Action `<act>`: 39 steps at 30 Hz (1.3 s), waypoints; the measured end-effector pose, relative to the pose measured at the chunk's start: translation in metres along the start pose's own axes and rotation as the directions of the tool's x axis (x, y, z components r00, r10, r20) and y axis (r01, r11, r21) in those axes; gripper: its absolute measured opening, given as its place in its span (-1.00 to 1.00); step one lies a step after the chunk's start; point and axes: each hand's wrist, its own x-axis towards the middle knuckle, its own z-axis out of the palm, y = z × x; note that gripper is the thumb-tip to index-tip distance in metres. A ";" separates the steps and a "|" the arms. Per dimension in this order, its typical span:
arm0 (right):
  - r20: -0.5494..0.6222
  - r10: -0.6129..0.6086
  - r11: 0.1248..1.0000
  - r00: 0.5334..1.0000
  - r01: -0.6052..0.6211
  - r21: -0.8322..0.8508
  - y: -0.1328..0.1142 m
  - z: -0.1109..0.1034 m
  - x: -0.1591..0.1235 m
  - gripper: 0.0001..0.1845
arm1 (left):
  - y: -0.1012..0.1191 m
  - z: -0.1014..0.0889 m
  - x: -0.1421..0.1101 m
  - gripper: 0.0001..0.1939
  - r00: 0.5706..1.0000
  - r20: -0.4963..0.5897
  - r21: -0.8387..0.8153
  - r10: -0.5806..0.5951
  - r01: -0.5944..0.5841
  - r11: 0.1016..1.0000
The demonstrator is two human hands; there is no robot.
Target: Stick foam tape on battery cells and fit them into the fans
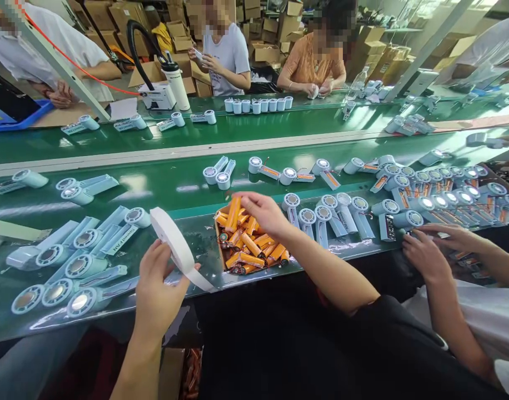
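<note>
My left hand grips a roll of white tape, held upright on edge, with a loose strip of it hanging down toward the bench edge. Between the fingers of my right hand is an orange battery cell, raised just over a shallow cardboard box. Loose orange batteries fill that box in a heap. Left of the tape lie several light-blue handheld fan bodies. More fan bodies stand in a row to the right of the box.
A green conveyor belt crosses behind the bench, carrying spaced fan bodies. At right, a co-worker's hands work beside a dense group of fans. Across the belt sit other people near a white canister and cardboard boxes.
</note>
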 end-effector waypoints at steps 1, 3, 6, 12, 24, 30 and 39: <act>-0.068 0.023 0.985 0.997 -0.011 0.170 -0.002 -0.005 -0.001 -0.61 | -0.002 0.002 -0.001 -0.51 0.998 -0.007 0.023 0.055 -0.054 0.998; -0.077 0.029 0.933 0.997 0.001 0.360 -0.007 -0.011 -0.008 -0.49 | -0.004 0.006 0.001 -0.46 0.982 -0.014 0.098 0.190 -0.188 0.977; 0.029 -0.019 0.938 0.999 0.008 0.347 -0.015 -0.009 -0.025 -0.35 | -0.001 0.009 0.010 -0.35 0.922 0.022 0.209 0.386 -0.382 0.901; 0.169 -0.107 0.994 0.980 0.099 0.056 -0.038 -0.016 -0.043 -0.53 | 0.018 0.003 0.021 -0.32 0.829 0.128 0.317 0.544 -0.554 0.770; -0.151 0.058 0.934 0.987 0.000 0.358 -0.011 -0.006 -0.035 -0.52 | 0.047 0.005 0.030 -0.57 0.806 0.329 0.438 0.493 -0.592 0.676; -0.553 0.090 0.842 0.828 0.233 0.487 -0.006 -0.072 -0.006 -0.68 | 0.052 0.036 0.039 -0.64 0.791 0.257 0.343 0.556 -0.612 0.712; -0.571 -0.054 0.878 0.819 0.312 0.363 -0.015 -0.064 -0.025 -0.45 | 0.072 0.070 0.104 -0.64 0.662 0.367 0.176 0.653 -0.739 0.651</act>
